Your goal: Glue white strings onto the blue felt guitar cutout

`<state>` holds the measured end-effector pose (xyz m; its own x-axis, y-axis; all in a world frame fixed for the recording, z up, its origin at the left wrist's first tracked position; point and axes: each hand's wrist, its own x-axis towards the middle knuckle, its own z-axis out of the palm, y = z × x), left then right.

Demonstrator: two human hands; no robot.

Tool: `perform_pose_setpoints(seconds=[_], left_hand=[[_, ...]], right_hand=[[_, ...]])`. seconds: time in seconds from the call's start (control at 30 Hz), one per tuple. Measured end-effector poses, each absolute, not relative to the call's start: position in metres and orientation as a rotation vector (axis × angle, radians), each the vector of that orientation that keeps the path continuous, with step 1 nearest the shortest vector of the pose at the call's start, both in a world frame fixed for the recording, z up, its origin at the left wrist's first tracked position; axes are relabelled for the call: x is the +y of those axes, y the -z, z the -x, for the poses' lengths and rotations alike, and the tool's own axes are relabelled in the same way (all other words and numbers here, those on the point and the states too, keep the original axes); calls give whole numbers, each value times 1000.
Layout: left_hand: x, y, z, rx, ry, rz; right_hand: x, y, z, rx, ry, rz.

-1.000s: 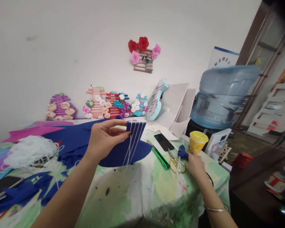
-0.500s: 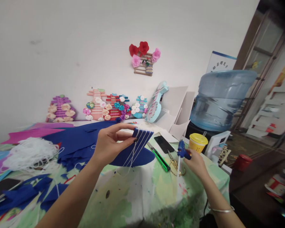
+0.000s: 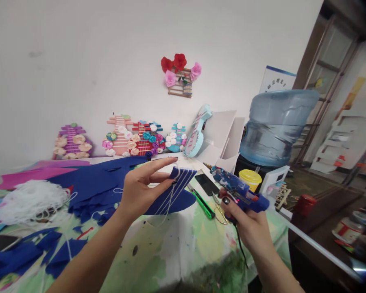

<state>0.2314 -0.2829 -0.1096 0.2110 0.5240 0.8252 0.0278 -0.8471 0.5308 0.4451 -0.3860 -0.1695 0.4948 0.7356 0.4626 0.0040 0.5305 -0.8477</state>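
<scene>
Between the thumb and fingers of my left hand (image 3: 144, 185) is the top of a dark blue board (image 3: 184, 179) with white strings stretched along it. The loose string ends hang crossed below my fingertips. The board's wider rounded part (image 3: 171, 203) spreads behind the strings, over the table. On the right, my right hand (image 3: 247, 219) is wrapped round a blue glue gun (image 3: 236, 185), its nozzle pointing up and left. A clear glue stick (image 3: 320, 246) sticks out of its back end, and a dark cord hangs below.
A green cutter (image 3: 205, 205), gold scissors (image 3: 221, 213) and a black phone (image 3: 206, 184) lie between my hands. The yellow-lidded tub (image 3: 250, 179) stands behind the glue gun. White string (image 3: 33, 201) and blue scraps (image 3: 27, 250) cover the left side. Decorated instrument shapes (image 3: 120, 136) lean on the wall.
My right hand has turned the glue gun, so its nozzle now faces left and its body shows from the side. My left hand still holds the board, with its index finger more extended.
</scene>
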Motion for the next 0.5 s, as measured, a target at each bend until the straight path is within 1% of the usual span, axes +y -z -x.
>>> perform_pose_setpoints(seconds=[0.23,0.4,0.5], left_hand=[[-282,117,-233,552,-1746,-2239],[-282,118,-233,499,-1834,-2348],[-282,117,-234,493,-1874,-2383]], right_hand=[[-397,162,-404,-1002,-538,731],[-403,166,-404,-1073,-583,748],[-404,167,-404,-1070,-552,801]])
